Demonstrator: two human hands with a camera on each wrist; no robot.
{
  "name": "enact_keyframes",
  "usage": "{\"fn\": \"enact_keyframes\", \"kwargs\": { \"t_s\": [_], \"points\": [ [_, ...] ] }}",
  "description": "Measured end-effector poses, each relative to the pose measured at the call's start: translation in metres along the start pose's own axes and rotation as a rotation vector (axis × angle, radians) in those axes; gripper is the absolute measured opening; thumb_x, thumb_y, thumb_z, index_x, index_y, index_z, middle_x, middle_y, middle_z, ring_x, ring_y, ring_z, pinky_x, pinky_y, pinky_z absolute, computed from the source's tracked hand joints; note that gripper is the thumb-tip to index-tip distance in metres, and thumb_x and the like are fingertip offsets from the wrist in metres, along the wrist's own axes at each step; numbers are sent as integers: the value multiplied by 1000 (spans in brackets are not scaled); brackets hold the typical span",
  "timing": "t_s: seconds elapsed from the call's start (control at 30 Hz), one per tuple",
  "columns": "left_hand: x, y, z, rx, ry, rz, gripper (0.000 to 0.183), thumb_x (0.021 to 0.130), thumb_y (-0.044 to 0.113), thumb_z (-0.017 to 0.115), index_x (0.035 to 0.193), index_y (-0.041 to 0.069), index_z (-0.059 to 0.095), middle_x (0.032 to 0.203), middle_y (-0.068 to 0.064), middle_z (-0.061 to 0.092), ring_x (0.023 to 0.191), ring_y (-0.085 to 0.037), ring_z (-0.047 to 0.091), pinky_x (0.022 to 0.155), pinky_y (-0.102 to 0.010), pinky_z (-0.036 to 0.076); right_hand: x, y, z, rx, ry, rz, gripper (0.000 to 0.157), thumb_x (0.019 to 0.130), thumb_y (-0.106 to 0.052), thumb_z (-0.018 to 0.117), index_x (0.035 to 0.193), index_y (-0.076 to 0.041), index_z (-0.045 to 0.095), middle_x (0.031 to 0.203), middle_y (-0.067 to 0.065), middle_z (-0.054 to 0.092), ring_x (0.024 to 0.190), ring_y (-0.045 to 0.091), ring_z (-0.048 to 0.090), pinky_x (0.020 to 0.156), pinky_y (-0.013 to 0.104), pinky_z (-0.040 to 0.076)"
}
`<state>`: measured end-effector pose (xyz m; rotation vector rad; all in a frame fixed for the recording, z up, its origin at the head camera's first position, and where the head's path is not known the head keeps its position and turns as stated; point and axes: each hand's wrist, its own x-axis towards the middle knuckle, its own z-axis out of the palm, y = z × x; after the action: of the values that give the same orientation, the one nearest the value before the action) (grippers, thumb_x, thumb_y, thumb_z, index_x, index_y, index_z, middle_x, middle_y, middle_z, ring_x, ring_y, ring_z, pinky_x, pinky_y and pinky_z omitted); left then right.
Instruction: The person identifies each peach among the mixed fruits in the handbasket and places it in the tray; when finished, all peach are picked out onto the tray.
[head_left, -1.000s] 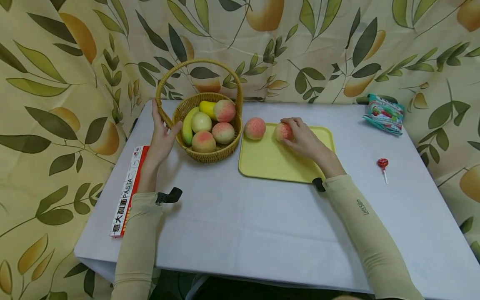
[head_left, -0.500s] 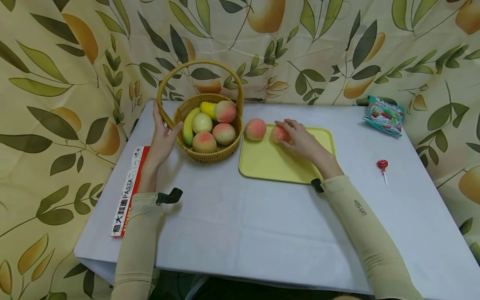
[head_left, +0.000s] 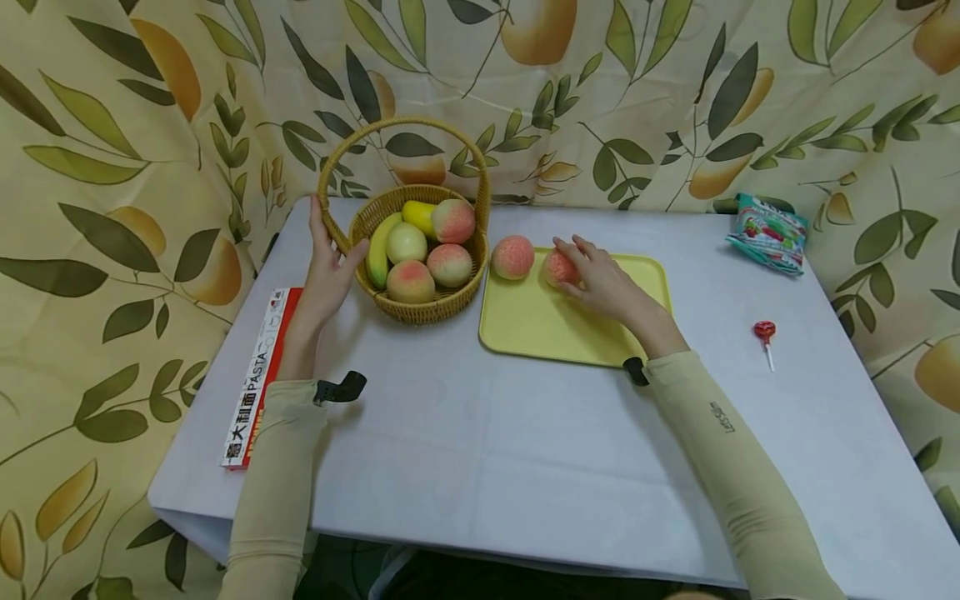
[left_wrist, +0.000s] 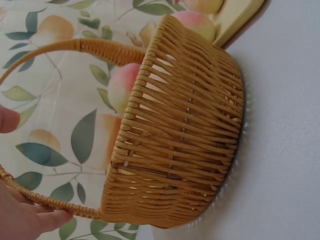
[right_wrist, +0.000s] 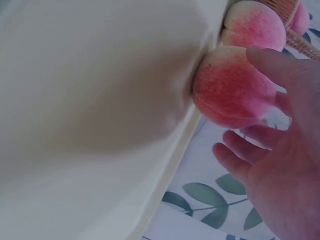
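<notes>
On the yellow tray [head_left: 525,325] lie two pink peaches. My right hand [head_left: 600,283] is at the right-hand peach [head_left: 559,268], its fingers spread loosely about it. In the right wrist view the thumb overlaps that peach [right_wrist: 232,87], while the lower fingers stand apart from it. The other peach [head_left: 513,257] sits at the tray's far left corner. My left hand [head_left: 330,271] rests against the left side of the wicker basket's handle [head_left: 405,122], thumb apart from the fingers. The basket [head_left: 423,313] holds a banana [head_left: 377,254], a pale round fruit [head_left: 407,243], several peaches and a yellow fruit [head_left: 418,217].
A red and white pasta box [head_left: 258,375] lies by the left forearm. At the right are a teal candy bag [head_left: 768,233] and a red lollipop [head_left: 765,331]. A patterned cloth [head_left: 675,100] hangs behind the white-covered table [head_left: 525,467].
The right hand has shifted slightly left with the peach, bringing it closer to the other peach, and its fingers have loosened a little. The left hand stays at the basket handle.
</notes>
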<state>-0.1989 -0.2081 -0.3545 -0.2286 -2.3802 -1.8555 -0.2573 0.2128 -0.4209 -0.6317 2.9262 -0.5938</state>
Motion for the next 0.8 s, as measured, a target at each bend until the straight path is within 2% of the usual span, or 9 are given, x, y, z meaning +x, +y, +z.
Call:
{"fn": "enact_keyframes", "kwargs": {
  "t_s": [0.2, 0.43, 0.6, 0.8],
  "points": [
    [1, -1, -1, 5, 0, -2, 97, 103, 19, 56, 163, 18, -19, 172, -4, -23, 161, -24, -14, 131, -58, 7, -3, -15, -11, -11, 61, -34, 77, 100, -26, 67, 164, -19, 25, 169, 26, 19, 151, 54, 25, 122, 70, 21],
    [9, -16, -6, 2, 13, 12, 98, 103, 18, 57, 163, 19, -20, 172, -2, -24, 161, -22, -15, 131, -57, 7, 11, -56, -20, -41, 162, -242, 72, 98, -23, 70, 160, -15, 34, 162, 27, 34, 148, 49, 37, 118, 67, 31],
    [15, -30, -8, 35, 30, 15, 97, 104, 21, 58, 163, 26, -19, 173, 2, -23, 161, -20, -15, 131, -56, 6, 30, -88, -19, -52, 119, -328, 72, 98, -24, 70, 160, -16, 34, 164, 22, 34, 150, 43, 36, 121, 62, 31],
    [16, -33, -7, 47, 28, 24, 97, 103, 24, 58, 164, 27, -17, 173, 3, -20, 162, -20, -12, 131, -55, 7, 59, -119, -15, -78, 88, -381, 71, 99, -32, 69, 159, -15, 34, 164, 21, 33, 150, 44, 36, 124, 59, 31]
  ]
}}
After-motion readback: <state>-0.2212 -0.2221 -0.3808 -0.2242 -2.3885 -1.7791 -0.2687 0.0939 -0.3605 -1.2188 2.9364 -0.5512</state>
